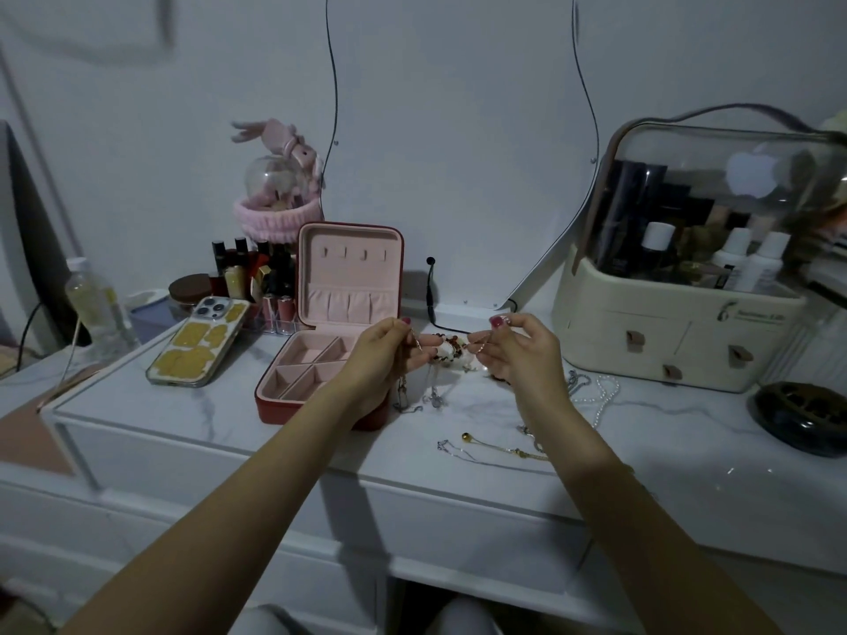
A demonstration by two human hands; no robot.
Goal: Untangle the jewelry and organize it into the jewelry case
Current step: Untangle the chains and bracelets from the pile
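Head view. Nearest on the tabletop, right of the jewelry case: gold chain and thin silver chain lying loose. Pearl strand farther right of case. Left hand raised just right of case, fingers pinching a tangled chain cluster; strands dangle from it. Right hand pinches the cluster's other end. Case open, lid upright, pink compartments bare. Phone left of case; cosmetics box far right.

Bare forearms, no sleeves; dark pink polish on the nails of the left hand and right hand.
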